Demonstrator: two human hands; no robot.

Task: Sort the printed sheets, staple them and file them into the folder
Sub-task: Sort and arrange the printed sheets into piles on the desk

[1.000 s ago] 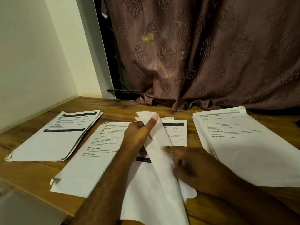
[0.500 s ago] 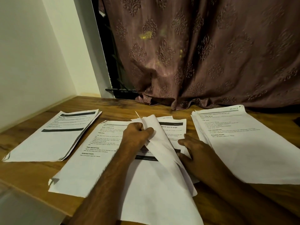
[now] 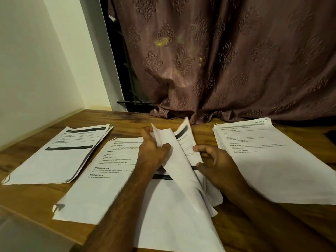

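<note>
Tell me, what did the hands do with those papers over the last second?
The left hand went from one outstretched finger to gripping the lifted sheets and folding them further back. The right hand, which lay flat on the middle pile, now pinches the edge of the printed sheet underneath and lifts its top off the pile. The left stack, the right stack and the wooden table stayed as they were.

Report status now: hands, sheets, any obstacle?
Left hand grips lifted sheets of middle pile. Right hand pinches sheet beneath. Left pile, right pile flat on table. No obstacle seen.
</note>
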